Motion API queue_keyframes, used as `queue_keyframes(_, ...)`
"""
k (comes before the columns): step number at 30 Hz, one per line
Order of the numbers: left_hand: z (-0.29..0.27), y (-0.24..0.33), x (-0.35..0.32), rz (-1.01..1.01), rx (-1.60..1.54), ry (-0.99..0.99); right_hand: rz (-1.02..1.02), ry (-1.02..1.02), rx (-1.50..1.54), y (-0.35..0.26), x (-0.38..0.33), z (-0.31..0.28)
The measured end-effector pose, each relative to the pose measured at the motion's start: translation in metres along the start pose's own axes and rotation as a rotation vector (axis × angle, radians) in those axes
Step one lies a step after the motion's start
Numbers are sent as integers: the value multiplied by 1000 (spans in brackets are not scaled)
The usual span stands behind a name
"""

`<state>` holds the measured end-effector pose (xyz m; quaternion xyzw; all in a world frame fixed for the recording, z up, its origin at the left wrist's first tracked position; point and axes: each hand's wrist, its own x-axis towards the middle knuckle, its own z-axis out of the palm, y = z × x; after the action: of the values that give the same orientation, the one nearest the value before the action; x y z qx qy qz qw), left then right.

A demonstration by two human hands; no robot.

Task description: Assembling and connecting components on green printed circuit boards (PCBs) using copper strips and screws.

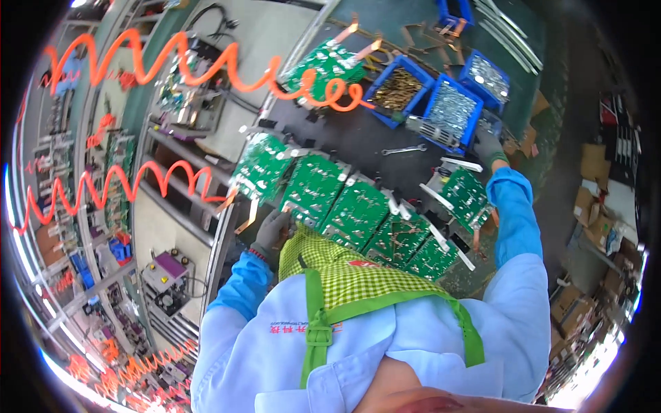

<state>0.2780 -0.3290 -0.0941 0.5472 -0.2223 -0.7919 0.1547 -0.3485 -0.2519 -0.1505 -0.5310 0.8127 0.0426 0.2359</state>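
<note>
Several green circuit boards (313,184) lie in a joined row in front of me, with metal tabs and pale strips along their edges. My left hand (273,230), in a grey glove, is at the row's near left edge, with its fingers curled against a circuit board. On the right, my gloved right hand (489,144) reaches beside a blue bin of silver screws (452,109). Blur and shadow hide its fingers. A smaller green board (466,198) with white strips lies just below that hand. Close to the bin is a grey ribbed metal piece (435,131).
A wrench (404,149) lies on the dark bench. Beyond it stand a blue bin of brass-coloured parts (398,86) and another blue bin (487,77). Orange coiled hoses (186,65) stretch across from the left. Another green board (325,69) lies at the back.
</note>
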Motion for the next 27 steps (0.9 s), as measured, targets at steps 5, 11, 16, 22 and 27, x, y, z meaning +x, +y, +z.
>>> queue_keyframes(5,-2,4,-5,11,22,18,66,-54,-48,-2,7,-2)
queue_keyframes(11,-3,13,-11,-22,56,48,-120,152,32,20,8,11)
queue_keyframes(16,-2,18,-3,-44,69,-8,-23,146,84,27,-1,16)
queue_keyframes(22,-3,15,-2,-55,37,42,183,26,1287,23,-1,-9)
queue_keyframes(27,-8,15,-3,-65,61,25,73,-207,865,-27,18,-53)
